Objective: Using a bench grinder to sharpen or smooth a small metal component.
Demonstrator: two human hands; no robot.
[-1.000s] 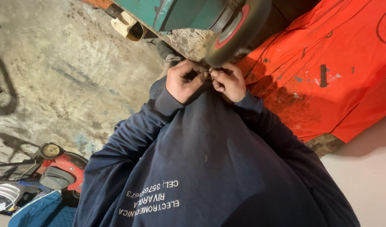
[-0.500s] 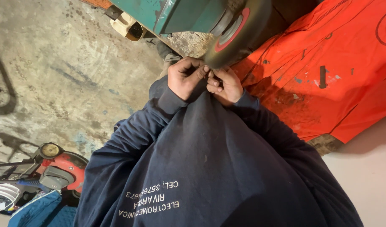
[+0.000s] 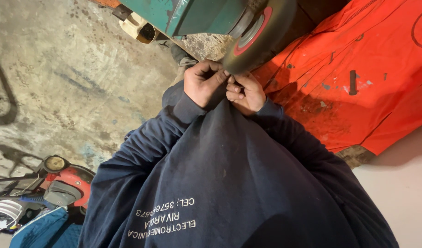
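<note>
My left hand [image 3: 202,83] and my right hand [image 3: 246,93] meet just under the rim of a dark grinding wheel [image 3: 259,34], seen from above over my own chest. The left hand is curled almost into a fist, knuckles up, with the thumb and forefinger pinched together at the point where the two hands touch. The right hand is likewise curled, its fingers [image 3: 235,90] folded inward against the left thumb. Whatever small piece lies between the fingertips is hidden by them, so I cannot tell what I have hold of, or whether each hand grips it. The pinch point sits right at the lower edge of the wheel; whether it touches the rim cannot be made out. The wheel has a red centre ring and a grey hub, and it is mounted on a green machine body [image 3: 192,16] at the top of the view. Both arms come up in the sleeves of a dark blue sweatshirt [image 3: 229,183] with pale lettering on the front. To my right lies an orange metal panel [image 3: 358,73], scuffed and spotted. To my left is bare, stained concrete floor [image 3: 59,82], and at the lower left corner stands a red piece of equipment with a round gauge [image 3: 54,164].
</note>
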